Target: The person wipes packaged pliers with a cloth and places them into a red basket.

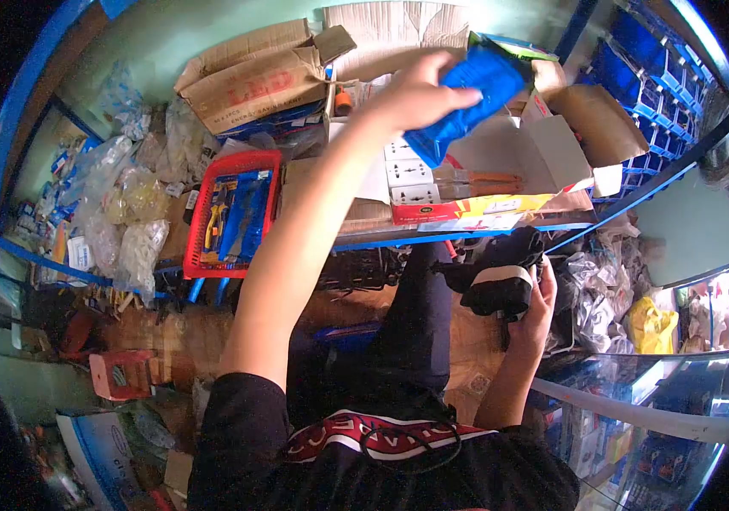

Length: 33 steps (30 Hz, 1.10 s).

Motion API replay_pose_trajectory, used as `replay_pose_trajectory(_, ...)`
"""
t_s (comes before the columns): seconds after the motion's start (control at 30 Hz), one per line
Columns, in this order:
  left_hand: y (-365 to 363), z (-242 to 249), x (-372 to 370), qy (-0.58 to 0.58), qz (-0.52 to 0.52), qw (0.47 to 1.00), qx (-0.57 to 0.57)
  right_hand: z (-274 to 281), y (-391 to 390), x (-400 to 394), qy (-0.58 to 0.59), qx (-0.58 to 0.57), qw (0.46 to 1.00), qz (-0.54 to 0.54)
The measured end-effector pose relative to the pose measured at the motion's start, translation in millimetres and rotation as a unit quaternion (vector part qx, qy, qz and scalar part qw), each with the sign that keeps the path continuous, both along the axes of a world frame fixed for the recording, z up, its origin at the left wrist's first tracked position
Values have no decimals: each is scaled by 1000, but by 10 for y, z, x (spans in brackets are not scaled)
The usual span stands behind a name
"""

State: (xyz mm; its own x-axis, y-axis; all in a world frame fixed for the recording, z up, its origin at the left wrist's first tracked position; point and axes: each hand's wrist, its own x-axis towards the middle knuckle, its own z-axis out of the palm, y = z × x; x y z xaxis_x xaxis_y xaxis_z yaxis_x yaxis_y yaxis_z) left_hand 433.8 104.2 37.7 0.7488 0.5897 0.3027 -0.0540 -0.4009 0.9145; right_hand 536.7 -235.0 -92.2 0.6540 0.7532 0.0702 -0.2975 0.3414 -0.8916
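My left hand [420, 94] is raised above the shelf, its fingers closed on a blue plastic packet [475, 102]. Below the packet lies an open box [466, 209] with white sockets [411, 177] and orange-handled tools [488, 181] in it. Lower down on the right, my right hand [536, 298] grips a black bundle [501, 272] with a pale band across it, just in front of the shelf edge. The bundle hides part of the fingers.
A red basket [232, 213] with pliers stands on the shelf, beside clear plastic bags [126, 196]. Behind are a cardboard box [253, 89] and blue bins [654, 85]. A glass case [645, 426] stands at lower right, a red stool [121, 375] at lower left.
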Motion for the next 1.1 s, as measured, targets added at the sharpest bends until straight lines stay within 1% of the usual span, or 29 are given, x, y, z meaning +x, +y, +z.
replay_pose_trajectory(0.03, -409, 393, -357, -43, -36, 992, -114, 32, 16, -9, 1, 0, 1000, 3)
replay_pose_trajectory(0.1, -448, 352, -691, -135, -77, 957, -247, 163, 53, -47, -15, 15, 1000, 2)
replay_pose_trajectory(0.13, -498, 304, -836, -195, -131, 921, -312, 210, 88, -57, -27, 24, 999, 5)
replay_pose_trajectory(0.17, -567, 263, -971, -253, -183, 874, -372, 284, 128, -103, -48, 19, 999, -15)
replay_pose_trajectory(0.2, -714, 303, -1111, -249, -140, 886, -366, 346, 181, -119, -92, 21, 995, -24)
replay_pose_trajectory(0.23, -799, 232, -1222, -279, -153, 857, -407, 431, 253, -157, -135, 23, 990, -29)
replay_pose_trajectory(0.27, -897, 196, -1318, -304, -149, 843, -417, 539, 326, -260, -126, 31, 991, -38)
replay_pose_trajectory(0.3, -993, 159, -1405, -331, -145, 830, -426, 671, 413, -353, -173, 63, 983, -28)
replay_pose_trajectory(0.33, -1060, 110, -1499, -352, -130, 799, -470, 826, 496, -479, -208, 52, 976, -46)
replay_pose_trajectory(0.37, -1090, 19, -1570, -376, -149, 779, -479, 982, 594, -613, -244, 45, 966, -67)
replay_pose_trajectory(0.43, -1221, -60, -1703, -406, -103, 772, -478, 1240, 834, -880, -294, 75, 950, -75)
replay_pose_trajectory(0.47, -1203, -166, -1785, -417, -118, 769, -470, 1396, 956, -1042, -324, 80, 940, -76)
replay_pose_trajectory(0.5, -1188, -276, -1872, -425, -154, 764, -461, 1429, 1111, -1164, -334, 106, 935, -59)
replay_pose_trajectory(0.53, -1253, -263, -1902, -437, -72, 789, -425, 1526, 1258, -1283, -411, 136, 901, -30)
replay_pose_trajectory(0.57, -1334, -226, -1902, -446, 8, 808, -384, 1585, 1407, -1404, -490, 163, 856, 2)
replay_pose_trajectory(0.6, -1429, -182, -1939, -468, 23, 792, -391, 1648, 1543, -1562, -557, 189, 808, 30)
replay_pose_trajectory(0.63, -1422, -266, -2011, -472, 31, 812, -342, 1583, 1689, -1741, -593, 185, 782, 54)
replay_pose_trajectory(0.67, -1423, -380, -2085, -487, 56, 803, -339, 1498, 1786, -1938, -603, 193, 768, 96)
replay_pose_trajectory(0.7, -1422, -486, -2162, -502, 82, 793, -334, 1376, 1822, -2116, -633, 179, 747, 91)
replay_pose_trajectory(0.73, -1426, -559, -2234, -509, 119, 782, -340, 1309, 1784, -2238, -622, 173, 756, 110)
replay_pose_trajectory(0.77, -1418, -675, -2324, -519, 105, 787, -318, 1240, 1703, -2347, -611, 166, 763, 129)
replay_pose_trajectory(0.83, -1192, -870, -2515, -532, -32, 808, -251, 1050, 1568, -2461, -637, 164, 737, 158)
replay_pose_trajectory(0.87, -1156, -856, -2570, -550, -40, 769, -322, 990, 1429, -2528, -652, 151, 723, 173)
replay_pose_trajectory(0.9, -1112, -894, -2661, -533, -14, 792, -296, 890, 1308, -2582, -661, 133, 713, 193)
replay_pose_trajectory(0.97, -1087, -919, -2793, -560, -17, 761, -328, 790, 1103, -2627, -673, 133, 692, 226)
replay_pose_trajectory(1.0, -1067, -975, -2841, -566, -28, 755, -328, 776, 1047, -2618, -674, 135, 690, 229)
replay_pose_trajectory(1.03, -1061, -1003, -2887, -549, -13, 770, -325, 787, 980, -2586, -630, 111, 714, 283)
replay_pose_trajectory(1.07, -1073, -1032, -2893, -546, -4, 774, -320, 820, 955, -2548, -584, 85, 735, 334)
replay_pose_trajectory(1.1, -1099, -1042, -2891, -541, 3, 779, -317, 879, 964, -2505, -584, 83, 735, 334)
